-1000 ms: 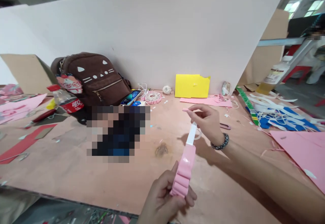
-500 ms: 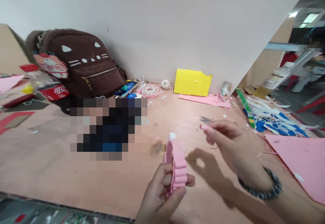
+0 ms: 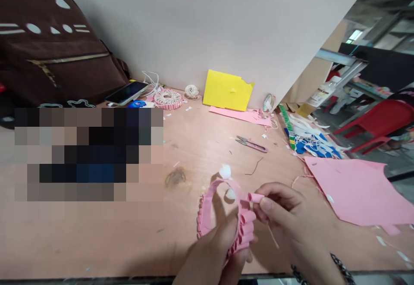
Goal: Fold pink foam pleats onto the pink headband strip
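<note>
Fingers (image 3: 267,205) Pinched a Roll (image 3: 255,197) Beside a Ring (image 3: 207,211)

Over the table (image 3: 129,242), we held the pink ring tilted in our left hand (image 3: 213,246), which wrapped its lower right side, part of the hand inside the band and part outside. Some left fingertips were hidden from us. With our right hand (image 3: 287,220) we gripped the small pink roll between thumb and fingertips, the gap no wider than the roll itself, the other fingers curled behind. One end of the roll pointed at the ring's outer face, just above a row of loops (image 3: 246,227); we could not tell whether the two touched.

We judged that pinch the chief hazard: too much pressure could have flattened the roll, too little could have let it uncurl or drop. A slight twist of the right wrist could have knocked it askew against the loops. Our left grip carried its own risk, since a hard squeeze on so thin a band could have bent the ring out of round or crushed the loops near the palm. At the ring's top a white tab (image 3: 225,171) stuck out, where a stray finger could have snagged it. Snips (image 3: 251,144) lay farther off, apart from both hands.
</note>
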A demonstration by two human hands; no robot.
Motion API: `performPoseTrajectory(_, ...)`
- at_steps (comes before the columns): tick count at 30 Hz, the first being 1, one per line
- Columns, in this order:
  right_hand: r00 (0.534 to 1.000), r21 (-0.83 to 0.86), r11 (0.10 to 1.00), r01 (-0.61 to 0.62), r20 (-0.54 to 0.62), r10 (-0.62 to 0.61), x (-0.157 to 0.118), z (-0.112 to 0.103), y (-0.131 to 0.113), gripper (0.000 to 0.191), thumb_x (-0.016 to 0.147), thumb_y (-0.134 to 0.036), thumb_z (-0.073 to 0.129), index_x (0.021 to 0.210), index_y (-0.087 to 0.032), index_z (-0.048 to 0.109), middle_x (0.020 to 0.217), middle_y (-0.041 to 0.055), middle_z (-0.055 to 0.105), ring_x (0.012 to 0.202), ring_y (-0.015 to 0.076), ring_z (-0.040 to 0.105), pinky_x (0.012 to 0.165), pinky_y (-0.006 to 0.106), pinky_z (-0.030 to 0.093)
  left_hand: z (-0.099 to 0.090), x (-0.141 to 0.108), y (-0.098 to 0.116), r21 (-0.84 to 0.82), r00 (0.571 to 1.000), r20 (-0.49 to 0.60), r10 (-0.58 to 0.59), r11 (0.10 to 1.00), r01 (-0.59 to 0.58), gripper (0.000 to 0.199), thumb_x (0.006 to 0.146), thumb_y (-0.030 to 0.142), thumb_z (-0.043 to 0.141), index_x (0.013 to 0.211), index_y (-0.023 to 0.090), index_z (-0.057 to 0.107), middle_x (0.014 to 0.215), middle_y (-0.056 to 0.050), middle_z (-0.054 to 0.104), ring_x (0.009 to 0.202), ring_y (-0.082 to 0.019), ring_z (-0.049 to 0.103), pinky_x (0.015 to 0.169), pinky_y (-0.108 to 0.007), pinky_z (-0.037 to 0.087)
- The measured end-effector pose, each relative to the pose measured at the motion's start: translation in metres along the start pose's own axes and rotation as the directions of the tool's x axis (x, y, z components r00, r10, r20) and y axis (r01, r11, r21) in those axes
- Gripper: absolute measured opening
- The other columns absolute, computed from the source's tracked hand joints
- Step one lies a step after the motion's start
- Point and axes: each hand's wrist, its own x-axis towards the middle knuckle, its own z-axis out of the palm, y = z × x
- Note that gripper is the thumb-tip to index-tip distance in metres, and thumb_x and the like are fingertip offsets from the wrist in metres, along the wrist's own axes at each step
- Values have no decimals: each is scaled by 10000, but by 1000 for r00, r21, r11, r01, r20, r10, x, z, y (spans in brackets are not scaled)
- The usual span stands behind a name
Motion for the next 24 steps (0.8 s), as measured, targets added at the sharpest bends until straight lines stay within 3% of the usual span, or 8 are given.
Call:
performPoseTrajectory(5,996,42,995,-86,33,85,2,-7,0,75,671,-294,806,726,-272,759,560,4,655,476,65,536,446,140,433,3,6,6,-2,998,-55,44,999,-44,313,864,217,468,1167,268,535,738,-4,670,587,-161,580,582,-221,418)
performPoseTrajectory(9,993,-31,994,-106,47,107,3,-13,4,79,677,-303,803,732,-268,759,559,4,658,486,71,551,467,146,451,2,7,7,0,997,-73,31,1000,-31,405,846,186,482,1238,279,523,695,8,662,536,-152,553,582,-228,415)
performPoseTrajectory(14,995,-158,983,-97,9,100,1,-17,3,87,680,-325,797,721,-263,752,599,4,675,505,85,558,471,163,458,1,8,11,47,999,-41,22,999,-20,408,877,213,451,1284,244,475,742,1,666,623,-145,589,607,-205,432)
performPoseTrajectory(19,998,-368,928,-48,29,64,-4,-22,-1,79,717,-333,767,721,-260,738,670,4,682,632,116,600,577,194,497,1,11,5,151,985,59,161,974,-168,412,875,185,393,1285,222,411,763,4,652,649,-131,588,562,-174,421)
performPoseTrajectory(24,997,-460,887,40,71,-8,-6,-22,-5,44,761,-324,725,742,-284,729,673,-12,682,625,112,605,534,172,483,5,12,-6,199,968,18,250,948,-249,372,859,164,378,1223,226,423,813,-3,656,646,-128,591,520,-163,401)
